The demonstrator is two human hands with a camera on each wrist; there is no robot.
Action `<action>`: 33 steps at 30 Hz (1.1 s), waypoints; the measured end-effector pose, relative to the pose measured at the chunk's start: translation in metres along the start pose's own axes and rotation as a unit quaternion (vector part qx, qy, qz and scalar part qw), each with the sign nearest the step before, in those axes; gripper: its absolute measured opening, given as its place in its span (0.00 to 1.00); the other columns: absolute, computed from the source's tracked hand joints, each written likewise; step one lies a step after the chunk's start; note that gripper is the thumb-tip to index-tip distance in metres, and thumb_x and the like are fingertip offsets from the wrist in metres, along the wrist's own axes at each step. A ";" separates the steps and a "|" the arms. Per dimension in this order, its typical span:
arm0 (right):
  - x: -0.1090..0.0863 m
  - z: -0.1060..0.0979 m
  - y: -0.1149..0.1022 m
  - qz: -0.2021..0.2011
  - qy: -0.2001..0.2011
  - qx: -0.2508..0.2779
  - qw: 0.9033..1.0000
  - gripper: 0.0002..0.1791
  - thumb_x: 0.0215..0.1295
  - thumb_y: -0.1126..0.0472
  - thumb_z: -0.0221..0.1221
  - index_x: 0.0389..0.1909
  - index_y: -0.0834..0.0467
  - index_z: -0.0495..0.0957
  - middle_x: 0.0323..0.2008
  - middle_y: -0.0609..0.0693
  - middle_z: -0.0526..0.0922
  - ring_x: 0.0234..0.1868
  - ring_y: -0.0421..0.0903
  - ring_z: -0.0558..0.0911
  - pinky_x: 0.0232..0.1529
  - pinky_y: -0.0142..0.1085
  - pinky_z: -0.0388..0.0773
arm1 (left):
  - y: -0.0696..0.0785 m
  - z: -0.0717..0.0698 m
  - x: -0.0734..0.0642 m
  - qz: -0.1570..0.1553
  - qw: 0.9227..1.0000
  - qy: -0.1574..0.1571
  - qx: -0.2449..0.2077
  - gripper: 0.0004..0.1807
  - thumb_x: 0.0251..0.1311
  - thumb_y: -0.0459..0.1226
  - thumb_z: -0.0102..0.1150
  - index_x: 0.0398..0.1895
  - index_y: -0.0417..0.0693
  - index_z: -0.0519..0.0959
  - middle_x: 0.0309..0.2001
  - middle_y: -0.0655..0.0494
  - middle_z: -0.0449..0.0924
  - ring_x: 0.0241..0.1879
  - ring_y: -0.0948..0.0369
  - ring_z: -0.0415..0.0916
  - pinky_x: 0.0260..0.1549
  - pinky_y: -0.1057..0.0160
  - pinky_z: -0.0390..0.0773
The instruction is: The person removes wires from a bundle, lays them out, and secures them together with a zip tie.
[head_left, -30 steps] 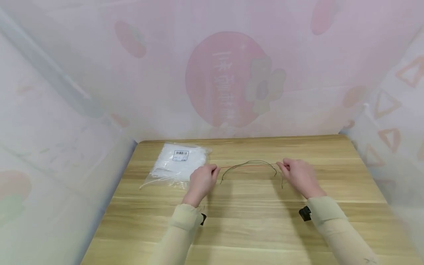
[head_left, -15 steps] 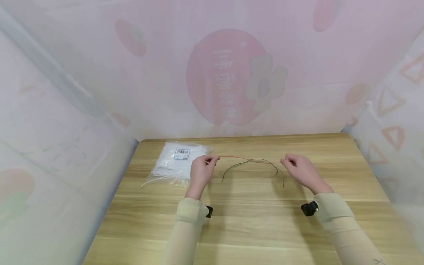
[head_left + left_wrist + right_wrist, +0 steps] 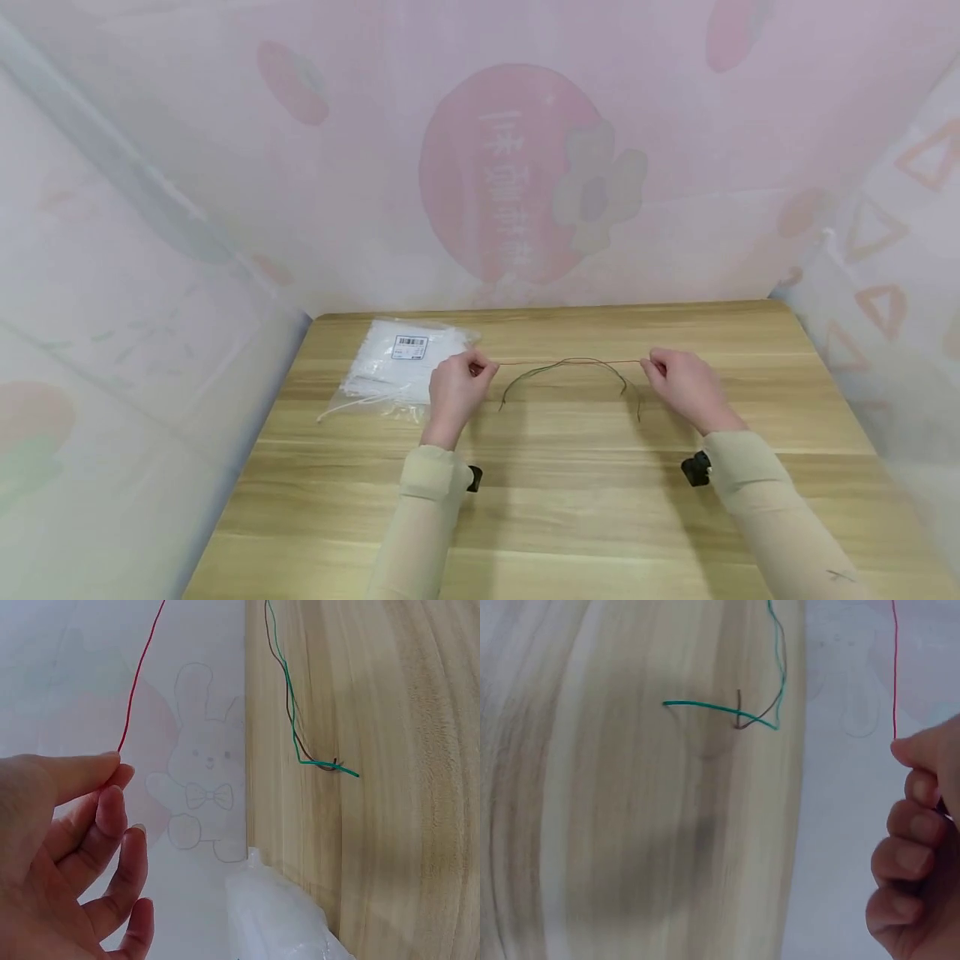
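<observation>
My left hand (image 3: 456, 393) pinches one end of a thin red wire (image 3: 133, 697) between thumb and forefinger, its other fingers loosely bent. The opposite end is pinched by my right hand (image 3: 686, 385), whose remaining fingers are curled in. Between the two hands the red wire runs almost straight and level. A green wire (image 3: 292, 712) and a brown wire (image 3: 764, 711) arc together below it, their bent ends hanging free of both hands. Whether these two touch the table or the red wire cannot be told.
A clear plastic bag (image 3: 375, 367) of white strips with a barcode label lies beside my left hand. The wooden table (image 3: 570, 500) is bounded by a printed pink-and-white curtain (image 3: 360, 208) at the back and sides. Small black devices sit at both wrists.
The red wire slackened into a slight curve half a second ago and is now straight again. Both hands have shifted slightly up in view; the right hand is slightly farther right, widening the gap.
</observation>
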State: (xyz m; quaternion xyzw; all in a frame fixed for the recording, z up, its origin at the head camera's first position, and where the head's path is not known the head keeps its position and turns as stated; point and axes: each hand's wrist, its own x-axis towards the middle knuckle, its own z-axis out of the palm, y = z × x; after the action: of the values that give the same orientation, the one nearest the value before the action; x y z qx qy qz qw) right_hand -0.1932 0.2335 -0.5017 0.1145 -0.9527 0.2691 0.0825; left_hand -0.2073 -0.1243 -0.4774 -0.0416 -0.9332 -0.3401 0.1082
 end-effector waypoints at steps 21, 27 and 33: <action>0.005 0.006 0.002 0.026 -0.030 -0.031 0.999 0.20 0.79 0.55 0.49 0.22 0.52 0.66 0.14 0.46 0.64 0.16 0.44 0.63 0.16 0.37 0.58 | -0.012 0.001 0.015 0.035 0.984 -0.068 0.162 0.20 0.72 0.45 0.60 0.20 0.54 0.69 0.17 0.61 0.69 0.22 0.58 0.69 0.39 0.49 0.66; 0.008 0.013 0.005 0.028 -0.011 -0.058 0.998 0.21 0.72 0.60 0.49 0.16 0.50 0.59 0.12 0.45 0.58 0.15 0.42 0.58 0.15 0.35 0.54 | -0.009 0.011 0.015 0.035 0.978 -0.087 0.184 0.20 0.71 0.45 0.60 0.20 0.54 0.68 0.17 0.61 0.69 0.22 0.57 0.69 0.40 0.48 0.66; 0.007 0.014 0.012 0.040 -0.034 -0.062 0.997 0.21 0.77 0.55 0.52 0.20 0.52 0.66 0.13 0.46 0.64 0.15 0.44 0.64 0.16 0.38 0.58 | -0.014 0.022 0.013 -0.021 0.972 -0.109 0.206 0.18 0.70 0.45 0.62 0.22 0.53 0.73 0.21 0.59 0.74 0.27 0.56 0.74 0.42 0.48 0.69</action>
State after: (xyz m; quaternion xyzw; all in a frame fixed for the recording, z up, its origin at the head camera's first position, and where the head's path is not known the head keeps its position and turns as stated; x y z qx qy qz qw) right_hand -0.2046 0.2348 -0.5179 0.0796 -0.9737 0.2084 0.0458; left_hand -0.2253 -0.1208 -0.4991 -0.0359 -0.9901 -0.1357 0.0047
